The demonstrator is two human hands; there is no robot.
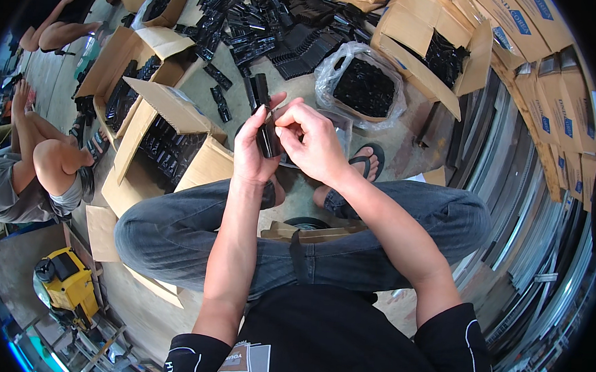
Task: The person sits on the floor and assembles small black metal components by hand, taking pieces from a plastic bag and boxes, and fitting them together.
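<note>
My left hand (249, 157) holds a long, glossy black plastic piece (267, 138) upright in front of me, thumb and fingers wrapped round it. My right hand (312, 140) is beside it, thumb and fingertips pinched together against the piece's right side. Whatever sits between those fingertips is too small or hidden to make out. Just beyond my hands is a box lined with a clear plastic bag (326, 85), full of small black parts (364, 88). Two loose black pieces (220, 104) lie on the floor to the left of my left hand.
An open carton (133, 166) of black pieces stands by my left knee, another (108, 55) behind it. A large heap of black parts (253, 26) spreads ahead. An open carton (473, 53) stands ahead right. Long metal profiles (515, 199) line the right. Seated people (33, 163) are at left.
</note>
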